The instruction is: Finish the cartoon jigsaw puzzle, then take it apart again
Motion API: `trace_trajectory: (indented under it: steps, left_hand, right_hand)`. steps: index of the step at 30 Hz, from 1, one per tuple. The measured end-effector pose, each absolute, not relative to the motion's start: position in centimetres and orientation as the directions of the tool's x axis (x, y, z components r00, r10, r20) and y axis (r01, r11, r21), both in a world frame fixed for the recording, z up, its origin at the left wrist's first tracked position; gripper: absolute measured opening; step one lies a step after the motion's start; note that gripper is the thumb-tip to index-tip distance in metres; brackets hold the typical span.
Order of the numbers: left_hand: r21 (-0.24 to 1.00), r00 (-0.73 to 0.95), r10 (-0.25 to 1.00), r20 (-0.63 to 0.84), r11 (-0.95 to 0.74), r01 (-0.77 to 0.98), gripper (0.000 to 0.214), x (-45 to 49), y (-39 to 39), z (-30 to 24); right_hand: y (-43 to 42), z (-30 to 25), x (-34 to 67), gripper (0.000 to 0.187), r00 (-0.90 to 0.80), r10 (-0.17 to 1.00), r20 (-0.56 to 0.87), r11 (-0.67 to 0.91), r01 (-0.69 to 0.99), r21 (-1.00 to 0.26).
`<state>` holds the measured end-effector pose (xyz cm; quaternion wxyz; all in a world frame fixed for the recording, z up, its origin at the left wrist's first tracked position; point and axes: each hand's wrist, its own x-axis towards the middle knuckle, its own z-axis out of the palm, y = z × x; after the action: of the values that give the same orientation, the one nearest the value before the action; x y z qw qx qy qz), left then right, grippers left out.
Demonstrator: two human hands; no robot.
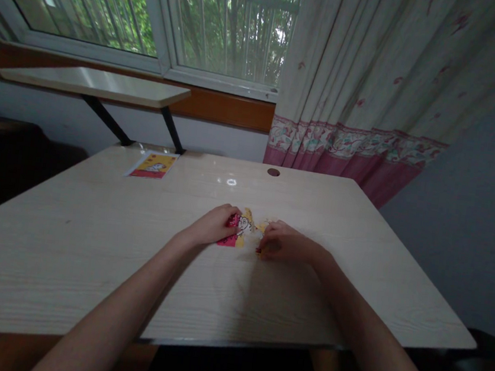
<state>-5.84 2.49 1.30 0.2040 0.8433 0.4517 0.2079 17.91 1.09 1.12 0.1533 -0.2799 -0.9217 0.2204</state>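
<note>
A small red, yellow and white jigsaw picture (242, 230) lies flat near the middle of the pale wooden table (88, 251). My left hand (214, 224) rests on its left part, fingers curled over the red pieces. My right hand (283, 242) lies on its right side, fingers bent down and pressed on the yellow pieces, hiding most of them. Both hands touch the puzzle; neither lifts it off the table.
A yellow and red printed card (154, 165) lies at the table's far left. A round cable hole (273, 172) sits near the far edge. Behind are a folding shelf (93, 83) under the window and a flowered curtain (366, 86) at the right.
</note>
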Motion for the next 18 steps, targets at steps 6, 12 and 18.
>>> trace_trajectory:
  steps: [6, 12, 18]
  left_hand:
    - [0.709, 0.477, 0.867, 0.143, -0.426, 0.562, 0.022, -5.70, 2.32, 1.05]
    - [0.765, 0.475, 0.874, 0.106, -0.377, 0.522, 0.028, -5.65, 2.43, 0.66]
    - [0.604, 0.379, 0.883, 0.277, -0.467, 0.646, 0.027, -5.03, 2.28, 1.18]
  right_hand:
    - [0.75, 1.19, 17.39, 0.008, -0.764, 0.634, 0.123, 0.672, 0.464, -0.577]
    - [1.14, 0.73, 17.26, 0.014, -0.557, 0.814, 0.168, 0.474, 0.468, -0.746]
    - [1.67, 0.26, 17.13, 0.020, -0.429, 0.890, 0.156, 0.363, 0.459, -0.811]
